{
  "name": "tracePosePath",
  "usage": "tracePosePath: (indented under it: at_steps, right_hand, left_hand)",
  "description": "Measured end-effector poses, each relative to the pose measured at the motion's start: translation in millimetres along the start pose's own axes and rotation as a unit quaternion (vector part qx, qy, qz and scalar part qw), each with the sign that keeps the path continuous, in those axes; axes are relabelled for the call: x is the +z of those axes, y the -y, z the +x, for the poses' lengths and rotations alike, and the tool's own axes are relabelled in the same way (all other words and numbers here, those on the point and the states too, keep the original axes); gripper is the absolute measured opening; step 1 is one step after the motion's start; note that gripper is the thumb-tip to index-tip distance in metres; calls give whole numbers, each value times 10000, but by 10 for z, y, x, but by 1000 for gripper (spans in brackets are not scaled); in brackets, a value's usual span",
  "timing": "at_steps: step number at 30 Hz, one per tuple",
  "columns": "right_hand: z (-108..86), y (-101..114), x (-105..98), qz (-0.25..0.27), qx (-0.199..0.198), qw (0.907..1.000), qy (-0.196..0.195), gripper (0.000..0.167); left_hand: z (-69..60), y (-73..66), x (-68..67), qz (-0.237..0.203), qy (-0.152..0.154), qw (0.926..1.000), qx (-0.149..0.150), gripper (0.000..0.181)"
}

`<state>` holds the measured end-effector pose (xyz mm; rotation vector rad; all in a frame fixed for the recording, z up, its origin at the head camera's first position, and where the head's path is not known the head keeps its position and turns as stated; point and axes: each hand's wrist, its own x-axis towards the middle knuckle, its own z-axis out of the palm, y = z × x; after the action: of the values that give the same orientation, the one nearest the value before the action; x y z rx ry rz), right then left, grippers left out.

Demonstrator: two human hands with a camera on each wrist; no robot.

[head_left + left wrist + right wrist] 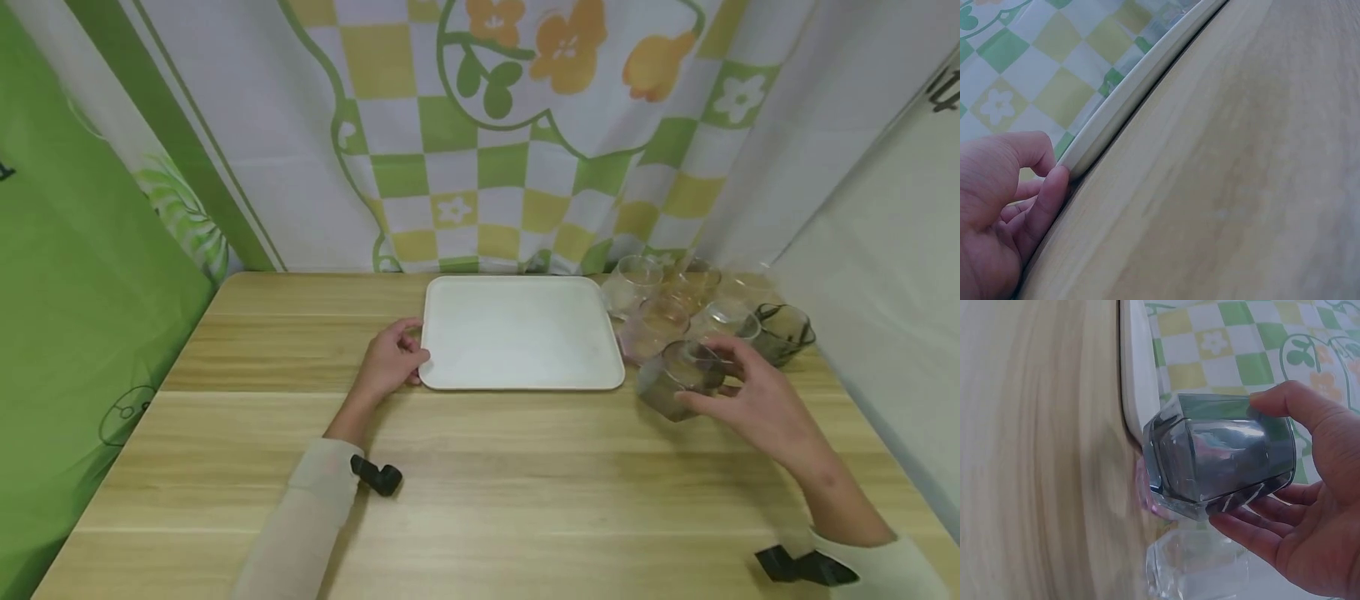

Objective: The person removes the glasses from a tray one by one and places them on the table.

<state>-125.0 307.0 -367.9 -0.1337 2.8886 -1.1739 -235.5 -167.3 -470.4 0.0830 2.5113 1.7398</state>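
A smoky grey faceted glass (1229, 453) is held by my right hand (765, 408), thumb on one side and fingers on the other. In the right wrist view it is lifted off the table, its base toward the wood. My left hand (390, 362) is at the left edge of a white rectangular tray (521, 333), with the thumb touching the rim near its front corner. The left wrist view shows the thumb and index finger at that tray corner (1079, 165); whether the fingers press under it is hidden. Nothing stands on the tray.
Right of the tray stand several glasses: a pink one (656, 329), a clear one (633, 283), an amber one (693, 279) and a dark grey one (783, 329). The wooden table (525, 483) meets a checkered curtain (495, 183) at the back.
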Motion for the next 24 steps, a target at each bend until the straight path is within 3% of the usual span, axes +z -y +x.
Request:
tracePosePath:
  at_steps: [7,24]
  right_hand:
    - [-23,-116,-33,-288,118,9995,12,92]
    - [13,-255,-80,-575,18,9983,-102,91]
  left_hand:
    - [-5,15,2,-11,4,10000,-56,57]
    - [-13,1,-5,-31,-17,10000,39,56]
